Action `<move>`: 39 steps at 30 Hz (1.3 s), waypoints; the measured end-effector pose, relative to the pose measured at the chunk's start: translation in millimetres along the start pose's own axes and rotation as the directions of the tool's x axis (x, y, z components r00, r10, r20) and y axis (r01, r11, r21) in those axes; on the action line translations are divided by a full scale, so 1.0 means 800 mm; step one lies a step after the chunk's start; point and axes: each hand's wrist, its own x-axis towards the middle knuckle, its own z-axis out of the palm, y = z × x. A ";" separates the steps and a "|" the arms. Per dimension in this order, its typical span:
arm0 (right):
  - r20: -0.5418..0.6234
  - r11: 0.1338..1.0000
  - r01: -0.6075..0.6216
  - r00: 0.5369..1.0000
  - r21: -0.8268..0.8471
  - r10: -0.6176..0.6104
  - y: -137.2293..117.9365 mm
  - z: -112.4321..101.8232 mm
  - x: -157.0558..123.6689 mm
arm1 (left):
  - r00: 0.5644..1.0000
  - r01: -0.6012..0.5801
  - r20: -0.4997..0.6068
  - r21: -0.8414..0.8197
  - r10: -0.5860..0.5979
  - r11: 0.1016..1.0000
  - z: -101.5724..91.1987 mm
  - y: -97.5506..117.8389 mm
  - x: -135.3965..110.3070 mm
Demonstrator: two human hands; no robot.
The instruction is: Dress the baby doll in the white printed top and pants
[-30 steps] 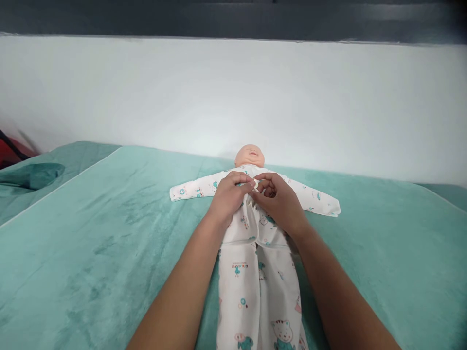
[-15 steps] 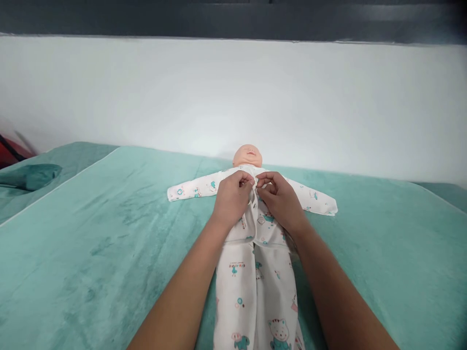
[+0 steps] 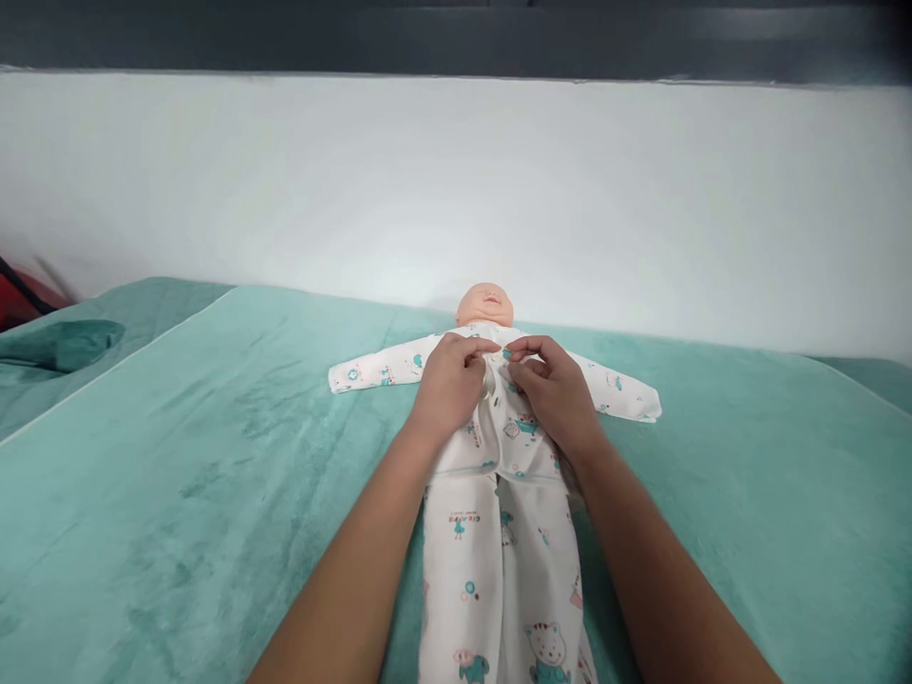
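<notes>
A baby doll (image 3: 485,306) lies on its back, its head toward the wall and its arms spread wide. It wears a white printed baby shirt (image 3: 523,456) and matching trousers (image 3: 463,570). My left hand (image 3: 456,380) is closed on the left edge of the shirt's front opening, high on the chest. Opposite it, my right hand (image 3: 552,389) pinches the right edge, fingertips close to those of the left. Below the hands the shirt front parts slightly, with a small dark fastener showing. What sits right between the fingertips is mostly hidden.
A green plush cover (image 3: 214,494) spreads under the doll. Behind it rises a white wall (image 3: 456,180) with a dark band (image 3: 456,38) above. At the far left are a dark green fold of cloth (image 3: 71,344) and a red item (image 3: 21,299).
Both hands have shifted their fingers slightly at the upper shirt opening, with the left index finger now straighter. The doll and clothes lie nearly as before.
</notes>
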 end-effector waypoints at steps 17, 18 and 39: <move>0.042 0.839 0.262 0.960 -0.476 -0.276 -0.008 0.000 -0.043 | 0.999 -0.043 -0.002 -0.093 0.043 0.995 -0.007 -0.014 -0.044; 0.051 0.832 0.261 0.961 -0.489 -0.271 -0.006 -0.001 -0.053 | 0.998 -0.046 0.028 -0.094 0.049 0.994 -0.010 -0.015 -0.053; 0.086 0.781 0.195 0.980 -0.594 -0.179 -0.005 0.000 -0.071 | 0.989 0.051 0.143 -0.211 -0.020 0.976 -0.006 -0.012 -0.055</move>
